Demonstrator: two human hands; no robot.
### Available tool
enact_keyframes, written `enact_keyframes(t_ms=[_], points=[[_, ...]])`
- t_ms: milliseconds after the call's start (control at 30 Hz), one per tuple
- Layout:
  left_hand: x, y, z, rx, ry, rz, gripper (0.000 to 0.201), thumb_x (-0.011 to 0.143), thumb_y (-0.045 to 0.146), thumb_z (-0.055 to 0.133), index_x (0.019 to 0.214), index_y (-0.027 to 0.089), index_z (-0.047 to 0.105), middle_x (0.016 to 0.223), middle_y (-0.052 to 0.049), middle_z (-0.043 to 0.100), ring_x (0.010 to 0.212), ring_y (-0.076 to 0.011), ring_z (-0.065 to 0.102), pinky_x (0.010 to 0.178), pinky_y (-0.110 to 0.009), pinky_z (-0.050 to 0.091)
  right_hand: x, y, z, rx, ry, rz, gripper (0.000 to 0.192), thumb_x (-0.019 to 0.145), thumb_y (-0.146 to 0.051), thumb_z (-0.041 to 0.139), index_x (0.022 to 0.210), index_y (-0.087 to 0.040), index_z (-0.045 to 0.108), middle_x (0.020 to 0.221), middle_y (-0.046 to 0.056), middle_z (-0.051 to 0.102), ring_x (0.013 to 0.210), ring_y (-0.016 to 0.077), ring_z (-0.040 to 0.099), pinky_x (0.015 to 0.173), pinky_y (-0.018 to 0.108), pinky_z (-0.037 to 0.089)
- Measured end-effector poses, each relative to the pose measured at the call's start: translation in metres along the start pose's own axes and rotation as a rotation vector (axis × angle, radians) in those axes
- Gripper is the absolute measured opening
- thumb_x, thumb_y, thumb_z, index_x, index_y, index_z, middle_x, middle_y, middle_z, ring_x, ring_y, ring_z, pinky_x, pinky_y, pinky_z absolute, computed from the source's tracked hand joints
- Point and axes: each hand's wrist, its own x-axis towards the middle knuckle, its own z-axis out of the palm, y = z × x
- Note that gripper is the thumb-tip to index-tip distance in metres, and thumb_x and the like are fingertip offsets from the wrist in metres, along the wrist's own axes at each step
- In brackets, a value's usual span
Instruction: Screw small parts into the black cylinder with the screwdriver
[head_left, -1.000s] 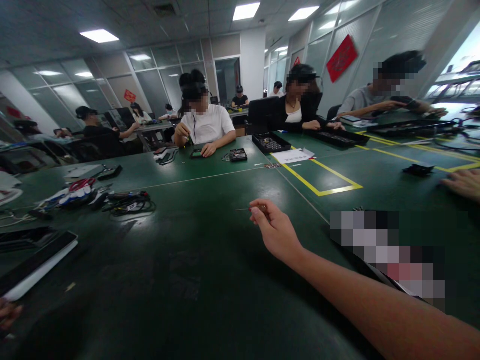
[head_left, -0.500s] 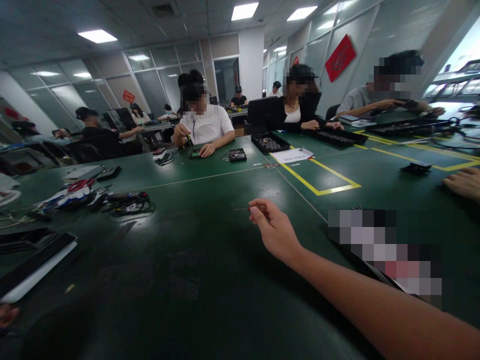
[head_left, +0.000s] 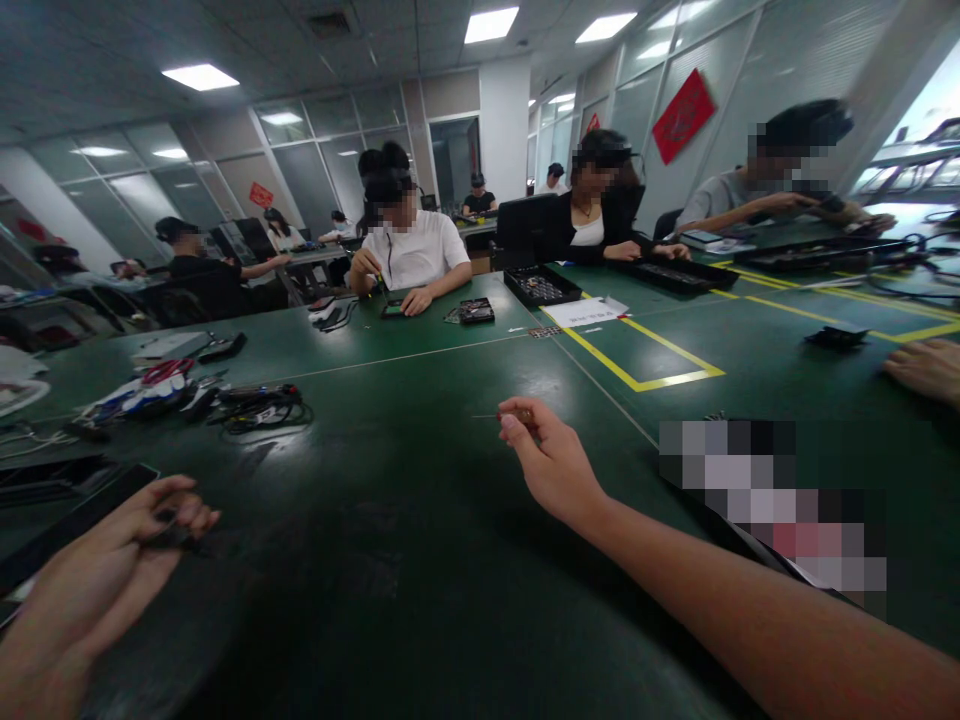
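My right hand [head_left: 551, 465] reaches out over the dark green table [head_left: 390, 540] and pinches a thin small screwdriver [head_left: 499, 416] whose fine tip points left. My left hand [head_left: 112, 570] is at the lower left, fingers curled around a small dark object [head_left: 169, 535] that I cannot identify, beside a flat black device with a white edge [head_left: 67, 520].
A tangle of cables and tools [head_left: 195, 398] lies at the left. Yellow tape [head_left: 645, 375] marks a rectangle at right. A co-worker's hand [head_left: 926, 368] rests at the right edge. Several people sit across the table with black trays [head_left: 541, 287] and a small device [head_left: 476, 310].
My left hand has come up into view from the lower left edge, over the flat black device. My right hand has stayed put with the screwdriver.
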Motion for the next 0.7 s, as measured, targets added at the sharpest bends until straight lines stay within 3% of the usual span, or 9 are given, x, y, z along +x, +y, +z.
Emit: enact_keyframes(t_ms=[67,167,267,333,400,500,600,700], points=[[0.001,-0.008,0.026,-0.015,-0.169,-0.034,0.036,0.056,0.003,0.054,0.086,0.019,0.061,0.067,-0.001,0.056,0.068,-0.0154,0.054,0.073,-0.027,0.056,0.000,-0.001,0.000,0.000,0.012,-0.006,0.024,0.100,-0.039,0.051,0.116,-0.025,0.062,0.093,0.003,0.071,0.086,0.0198,0.068,0.079,0.035,0.052],[-0.004,-0.017,0.072,0.027,-0.463,0.041,0.035,0.058,0.009,0.054,0.090,0.017,0.062,0.070,-0.001,0.056,0.072,-0.0175,0.054,0.073,-0.027,0.052,-0.001,-0.001,0.000,0.014,0.034,-0.008,0.024,0.099,-0.038,0.053,0.118,-0.025,0.061,0.099,0.004,0.071,0.091,0.0203,0.068,0.083,0.035,0.052],[-0.013,-0.021,0.119,0.063,-0.644,0.168,0.027,0.072,0.026,0.055,0.095,0.015,0.062,0.081,-0.005,0.059,0.077,-0.0197,0.055,0.073,-0.031,0.048,-0.001,-0.001,-0.002,0.021,0.036,0.001,0.025,0.100,-0.038,0.051,0.119,-0.025,0.061,0.097,0.003,0.071,0.089,0.0194,0.069,0.082,0.034,0.051],[-0.020,-0.023,0.147,0.213,-0.745,0.320,0.035,0.071,0.025,0.057,0.105,0.016,0.060,0.090,-0.005,0.060,0.087,-0.0215,0.057,0.078,-0.032,0.047,-0.001,-0.002,-0.003,-0.002,0.021,-0.002,0.024,0.100,-0.040,0.052,0.112,-0.024,0.064,0.089,0.001,0.071,0.083,0.0187,0.068,0.077,0.033,0.050],[-0.026,-0.028,0.172,0.414,-0.762,0.469,0.049,0.065,0.015,0.060,0.114,0.018,0.056,0.098,-0.004,0.060,0.091,-0.0211,0.058,0.082,-0.033,0.047,-0.001,-0.006,-0.005,-0.044,0.010,-0.015,0.025,0.099,-0.044,0.054,0.097,-0.023,0.067,0.081,0.000,0.069,0.075,0.0179,0.066,0.070,0.031,0.048],[-0.031,-0.044,0.199,0.526,-0.707,0.613,0.048,0.075,0.009,0.057,0.122,0.019,0.050,0.106,-0.005,0.062,0.095,-0.0204,0.060,0.092,-0.036,0.047,-0.001,-0.012,-0.008,-0.069,0.021,-0.044,0.028,0.097,-0.046,0.058,0.083,-0.022,0.065,0.074,0.000,0.067,0.069,0.0166,0.062,0.065,0.030,0.045],[-0.033,-0.065,0.211,0.496,-0.728,0.699,0.048,0.082,0.010,0.065,0.126,0.021,0.050,0.111,-0.006,0.065,0.105,-0.0215,0.062,0.101,-0.039,0.045,-0.002,-0.013,-0.008,-0.054,0.062,-0.072,0.025,0.097,-0.043,0.059,0.085,-0.022,0.066,0.074,0.000,0.066,0.068,0.0164,0.062,0.065,0.029,0.046],[-0.031,-0.078,0.211,0.492,-0.756,0.727,0.045,0.081,0.010,0.071,0.123,0.023,0.059,0.116,-0.005,0.068,0.112,-0.0232,0.063,0.104,-0.040,0.046,-0.003,-0.009,-0.007,0.001,0.104,-0.079,0.022,0.098,-0.042,0.057,0.098,-0.022,0.067,0.081,0.001,0.070,0.074,0.0179,0.066,0.070,0.031,0.049]])
